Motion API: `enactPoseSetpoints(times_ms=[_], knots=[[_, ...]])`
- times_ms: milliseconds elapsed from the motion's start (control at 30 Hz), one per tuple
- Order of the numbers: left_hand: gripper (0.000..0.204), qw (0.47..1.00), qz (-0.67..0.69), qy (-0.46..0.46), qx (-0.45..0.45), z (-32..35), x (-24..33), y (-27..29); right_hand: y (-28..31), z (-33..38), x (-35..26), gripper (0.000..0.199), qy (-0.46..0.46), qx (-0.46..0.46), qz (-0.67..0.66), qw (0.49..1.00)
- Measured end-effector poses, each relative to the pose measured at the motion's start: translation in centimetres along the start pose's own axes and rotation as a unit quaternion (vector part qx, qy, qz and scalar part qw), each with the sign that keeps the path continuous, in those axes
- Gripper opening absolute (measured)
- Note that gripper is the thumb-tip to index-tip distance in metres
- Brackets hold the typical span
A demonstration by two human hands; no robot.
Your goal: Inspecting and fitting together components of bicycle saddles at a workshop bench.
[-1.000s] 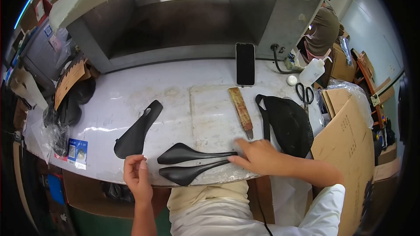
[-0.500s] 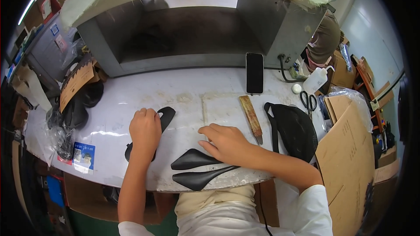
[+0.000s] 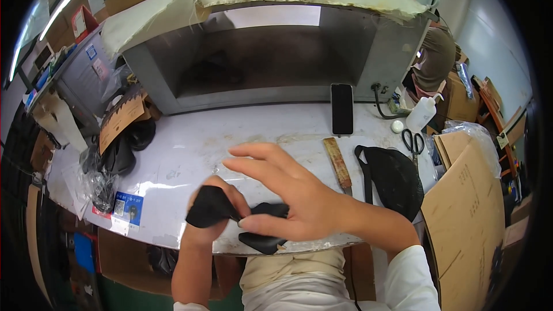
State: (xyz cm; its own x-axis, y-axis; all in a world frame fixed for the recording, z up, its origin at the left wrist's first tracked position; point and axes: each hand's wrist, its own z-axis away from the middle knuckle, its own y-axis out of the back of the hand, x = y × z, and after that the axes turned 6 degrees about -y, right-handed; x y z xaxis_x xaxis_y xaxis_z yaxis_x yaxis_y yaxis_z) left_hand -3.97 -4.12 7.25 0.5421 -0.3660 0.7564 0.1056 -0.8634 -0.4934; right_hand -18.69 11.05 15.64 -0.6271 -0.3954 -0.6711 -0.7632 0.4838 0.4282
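Note:
My left hand is closed on a black leather-like piece, raised above the near part of the table, its wide end lying over the hand. Beside it, my right hand has its fingers stretched out and apart. Its thumb reaches to the held piece's narrow edge; whether they touch I cannot tell. Beneath the right hand lie two more flat black pieces, the upper one partly covered by that hand and the lower one at the table's front edge.
A worn flat-handled tool and a black mesh-like pouch lie at the right. Behind are a phone, scissors and a white squeeze bottle. A grey metal box spans the back; cardboard stands at the right edge.
My left hand has lifted the black piece off the table and brought it nearer. My right hand has moved left beside it, fingers spreading. The view has shifted slightly.

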Motion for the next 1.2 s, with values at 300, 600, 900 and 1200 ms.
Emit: enactPoseSetpoints(times_ms=[300,600,900,1200], knots=[[0.037,0.986,0.049,0.097,-0.128,5.3,-2.7,-6.9,3.0,7.3,-3.4,0.017,-0.085,-0.118,-0.186,0.972],[0.016,0.977,-0.129,0.001,-0.171,9.6,-5.4,-11.2,2.8,18.2,-2.9,0.016,-0.225,-0.095,-0.351,0.904],[0.019,0.877,0.223,0.264,-0.334,12.3,-9.6,-7.8,3.4,22.1,-2.9,0.020,-0.335,0.193,-0.599,0.701],[0.098,0.919,0.117,0.234,0.295,11.1,-5.8,-9.8,4.1,21.3,-0.5,0.016,-0.189,0.108,-0.568,0.794]])
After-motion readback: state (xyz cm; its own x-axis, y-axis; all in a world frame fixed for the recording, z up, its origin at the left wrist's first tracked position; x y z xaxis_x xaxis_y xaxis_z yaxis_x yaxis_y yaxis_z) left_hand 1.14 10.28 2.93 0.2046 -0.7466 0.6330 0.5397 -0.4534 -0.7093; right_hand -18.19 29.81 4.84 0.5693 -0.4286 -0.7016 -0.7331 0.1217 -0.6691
